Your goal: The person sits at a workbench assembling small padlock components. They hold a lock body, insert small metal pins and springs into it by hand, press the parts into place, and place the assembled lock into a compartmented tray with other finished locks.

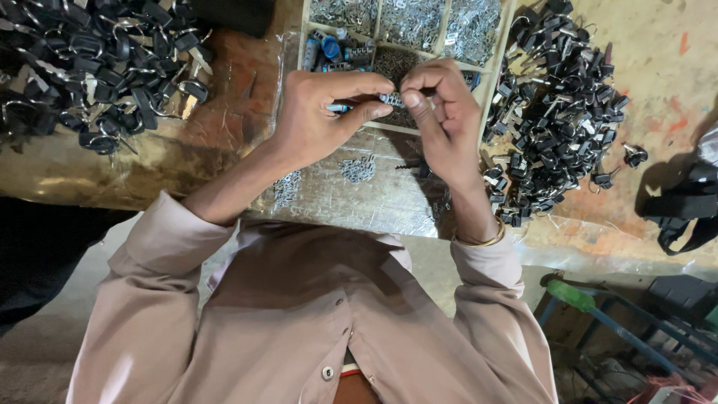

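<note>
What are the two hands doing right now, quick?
Left hand: closed, pinching a small metal part between thumb and fingers.
Right hand: closed, fingertips on the same part from the other side.

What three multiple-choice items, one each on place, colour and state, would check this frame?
1. Where does the compartment tray sit?
A. between the two key piles
B. on the floor
C. on the person's lap

2. What colour are the heads of the keys in the right pile?
A. red
B. black
C. white

3. How is the small metal part held?
A. lying loose on the table
B. by one hand alone
C. pinched between the left hand and right hand

Answers: A, piles lie on either side; B, the heads look black; C, fingers of both hands meet on it.
</note>
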### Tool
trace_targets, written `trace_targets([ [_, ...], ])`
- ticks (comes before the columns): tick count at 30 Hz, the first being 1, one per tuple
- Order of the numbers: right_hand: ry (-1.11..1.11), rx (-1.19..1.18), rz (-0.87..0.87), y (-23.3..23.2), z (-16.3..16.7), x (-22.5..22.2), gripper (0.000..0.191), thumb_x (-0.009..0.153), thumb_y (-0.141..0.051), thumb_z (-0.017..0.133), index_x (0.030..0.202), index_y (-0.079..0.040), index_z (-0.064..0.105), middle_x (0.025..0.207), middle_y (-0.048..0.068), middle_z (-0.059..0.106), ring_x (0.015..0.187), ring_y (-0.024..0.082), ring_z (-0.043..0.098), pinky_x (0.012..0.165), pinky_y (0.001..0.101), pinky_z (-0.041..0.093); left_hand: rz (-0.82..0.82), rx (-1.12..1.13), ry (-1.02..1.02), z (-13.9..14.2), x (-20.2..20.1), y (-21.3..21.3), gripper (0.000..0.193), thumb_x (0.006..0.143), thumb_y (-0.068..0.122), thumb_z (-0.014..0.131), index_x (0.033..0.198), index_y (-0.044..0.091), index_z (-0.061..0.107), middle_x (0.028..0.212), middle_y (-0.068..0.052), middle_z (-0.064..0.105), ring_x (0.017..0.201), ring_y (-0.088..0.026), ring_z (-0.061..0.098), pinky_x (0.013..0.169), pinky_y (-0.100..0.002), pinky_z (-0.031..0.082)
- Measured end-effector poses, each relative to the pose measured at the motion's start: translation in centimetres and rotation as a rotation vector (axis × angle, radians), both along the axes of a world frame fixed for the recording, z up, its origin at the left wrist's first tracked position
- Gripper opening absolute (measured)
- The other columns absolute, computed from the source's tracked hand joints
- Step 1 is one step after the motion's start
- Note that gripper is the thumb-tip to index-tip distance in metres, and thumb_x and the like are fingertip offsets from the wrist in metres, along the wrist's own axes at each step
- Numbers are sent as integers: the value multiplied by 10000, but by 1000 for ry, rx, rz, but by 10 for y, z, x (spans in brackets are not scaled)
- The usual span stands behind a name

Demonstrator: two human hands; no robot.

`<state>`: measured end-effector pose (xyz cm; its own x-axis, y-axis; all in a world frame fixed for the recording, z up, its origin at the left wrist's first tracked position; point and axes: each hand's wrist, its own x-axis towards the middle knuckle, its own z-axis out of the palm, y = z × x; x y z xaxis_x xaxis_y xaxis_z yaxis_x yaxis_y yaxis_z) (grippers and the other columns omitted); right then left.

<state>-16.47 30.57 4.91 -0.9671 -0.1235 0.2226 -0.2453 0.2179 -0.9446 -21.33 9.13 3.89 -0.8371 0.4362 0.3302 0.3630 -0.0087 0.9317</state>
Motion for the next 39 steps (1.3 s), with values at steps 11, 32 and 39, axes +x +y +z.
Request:
trace_targets([
  [11,18,170,-27,-5,12,0,61,1087,9,667,1120,27,620,1109,102,617,1023,182,599,914,291,490,-13,-7,-19,-1,2,1,196,928,5,849,1101,-12,758,1071,-109,788,982,-197,802,845,-285,664],
  [32,-118,-82,-2,6,-4,0,59,1086,33,643,1142,53,642,1177,89,601,1048,130,582,900,257,488,-28,0,-24,-3,0,0,185,927,15,848,1091,-1,763,1086,-107,787,1002,-200,800,868,-293,667],
  [39,-65,83,-14,3,5,0,45,1072,54,659,1112,55,637,1117,103,646,1014,163,596,919,280,482,-21,0,-24,-3,1,1,178,925,11,848,1084,4,768,1072,-106,788,976,-194,801,847,-286,672],
])
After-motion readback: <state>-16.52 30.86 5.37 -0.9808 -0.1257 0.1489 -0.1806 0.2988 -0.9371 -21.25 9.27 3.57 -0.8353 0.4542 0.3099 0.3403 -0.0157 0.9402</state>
